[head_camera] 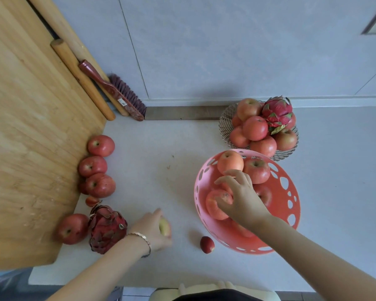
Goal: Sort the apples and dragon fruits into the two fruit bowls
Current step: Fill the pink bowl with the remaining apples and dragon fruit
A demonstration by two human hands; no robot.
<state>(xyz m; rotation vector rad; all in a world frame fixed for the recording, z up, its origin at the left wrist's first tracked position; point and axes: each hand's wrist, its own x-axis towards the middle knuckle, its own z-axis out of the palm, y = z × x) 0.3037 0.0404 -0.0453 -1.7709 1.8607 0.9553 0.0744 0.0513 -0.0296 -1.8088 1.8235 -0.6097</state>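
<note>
Leaning against the wooden board [30, 148] at the left, four red apples [101, 145] sit on the white counter [156, 148], and a dragon fruit [106, 229] lies just beside the lowest one. Next, the left hand [152, 231] is closed around a yellowish apple [164, 227] low over the counter. Further right, the right hand [241, 198] reaches into the pink bowl [291, 213], fingers touching an apple there [215, 205]. Behind it, the wire bowl [225, 124] holds apples and a second dragon fruit [277, 114].
</note>
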